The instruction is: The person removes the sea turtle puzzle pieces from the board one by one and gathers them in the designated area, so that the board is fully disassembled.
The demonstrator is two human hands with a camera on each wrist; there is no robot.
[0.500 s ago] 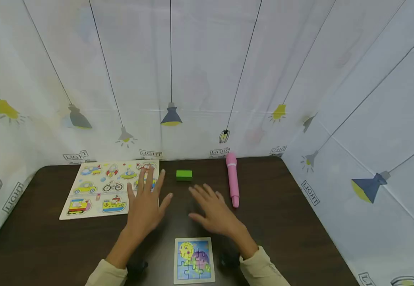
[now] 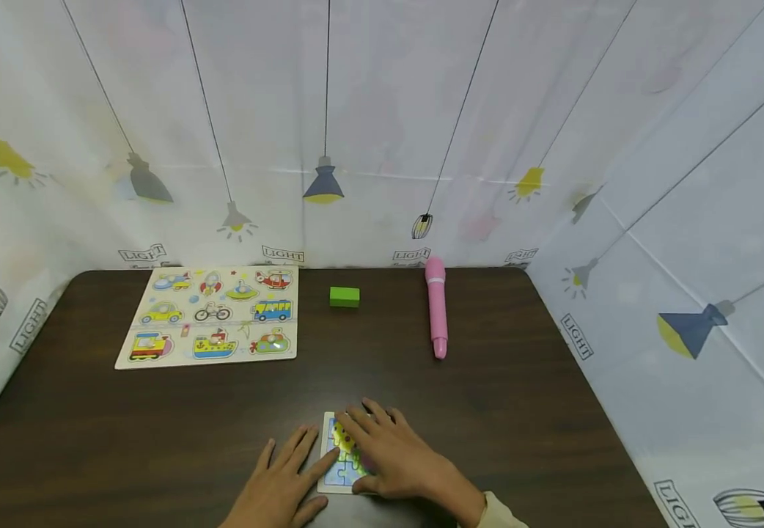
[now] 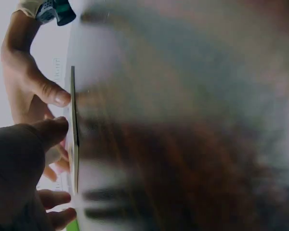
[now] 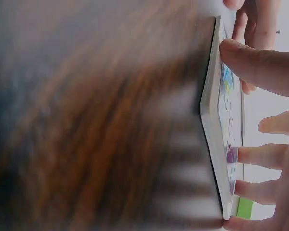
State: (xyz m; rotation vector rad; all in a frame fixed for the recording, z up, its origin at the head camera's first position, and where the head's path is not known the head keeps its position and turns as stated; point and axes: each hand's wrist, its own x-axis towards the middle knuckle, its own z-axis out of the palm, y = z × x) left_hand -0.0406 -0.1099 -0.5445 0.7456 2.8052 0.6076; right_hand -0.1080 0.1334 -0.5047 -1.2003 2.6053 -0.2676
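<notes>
Left hand [image 2: 278, 484]: fingers spread, index over edge of the puzzle [image 2: 340, 475] | right hand [image 2: 400, 458]: fingers spread, puzzle under them | left contact hard to tell | gentle, even pressure would keep it flat

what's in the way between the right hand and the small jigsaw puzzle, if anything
Nothing visible: the right hand is spread directly over the small jigsaw puzzle. The left hand reaches one finger over its left edge, beside the right hand. The green block lies farther back.
</notes>
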